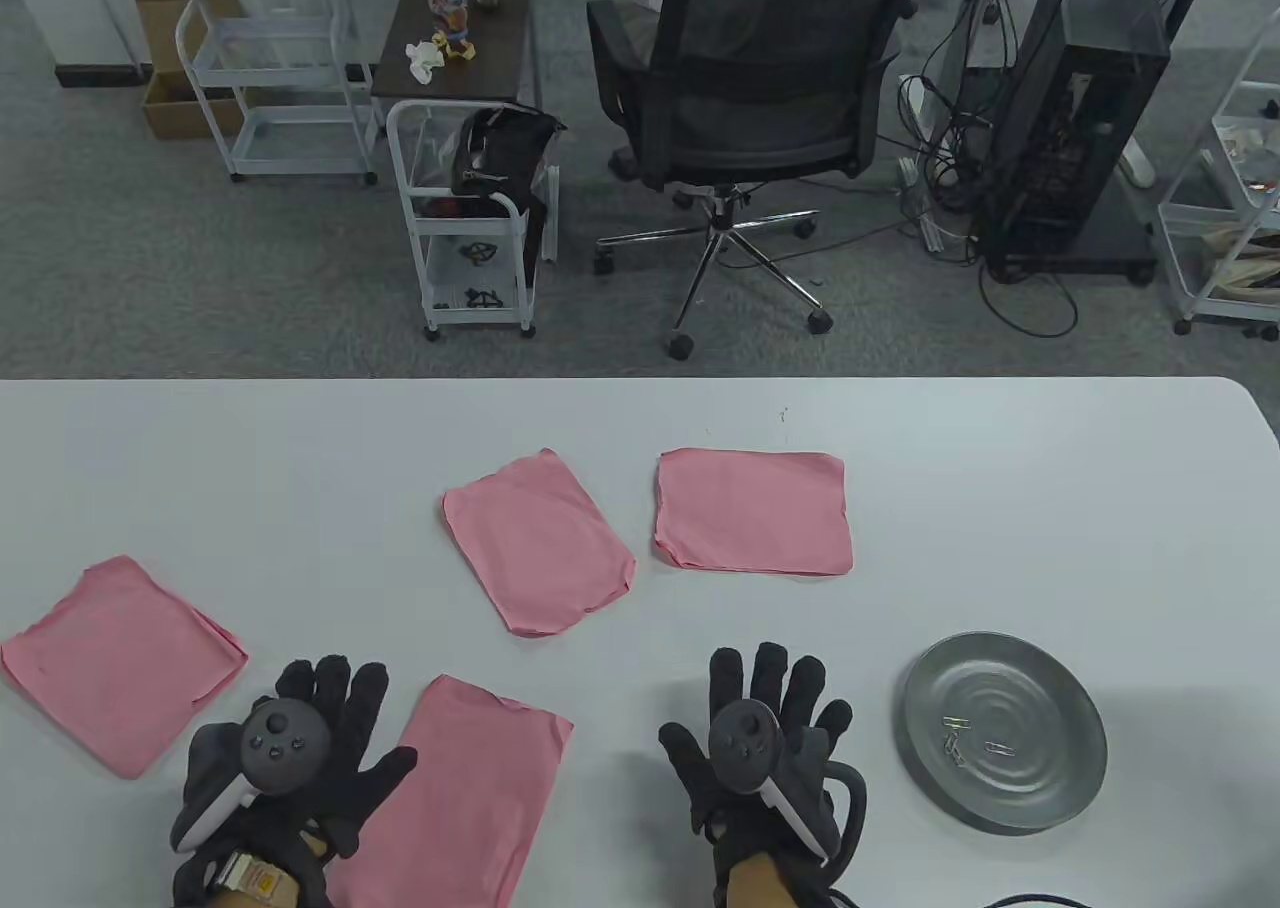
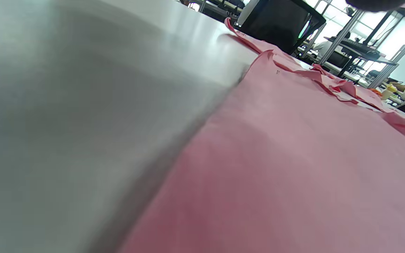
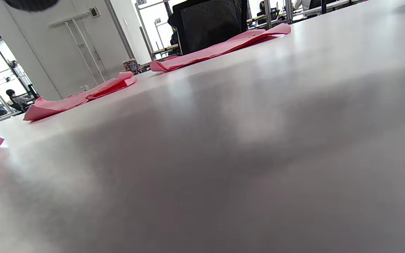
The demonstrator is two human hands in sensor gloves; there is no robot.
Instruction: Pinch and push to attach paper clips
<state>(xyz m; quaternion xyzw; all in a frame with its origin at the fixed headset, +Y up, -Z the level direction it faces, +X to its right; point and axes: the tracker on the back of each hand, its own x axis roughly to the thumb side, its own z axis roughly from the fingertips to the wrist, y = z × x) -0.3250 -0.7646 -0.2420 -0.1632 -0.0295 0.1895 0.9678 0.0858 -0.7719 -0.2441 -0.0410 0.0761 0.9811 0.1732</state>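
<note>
Several pink folded cloths lie on the white table: one at the near middle [image 1: 455, 798], one at the far left [image 1: 115, 663], one at the centre [image 1: 540, 543] and one right of it [image 1: 755, 510]. A round metal plate [image 1: 1040, 668] at the right holds a few paper clips [image 1: 960, 743]. My left hand [image 1: 330, 693] rests flat with fingers spread, partly on the near cloth's left edge. My right hand [image 1: 770, 683] rests flat with fingers spread on bare table, left of the plate. Both hands are empty. The left wrist view shows the near cloth [image 2: 294, 158] close up.
The table's far edge [image 1: 620, 380] faces an office chair [image 1: 750, 98], a small white cart [image 1: 470, 218] and a computer tower [image 1: 1080, 118] on the floor. The right wrist view shows bare table [image 3: 241, 158] with pink cloths [image 3: 220, 47] beyond.
</note>
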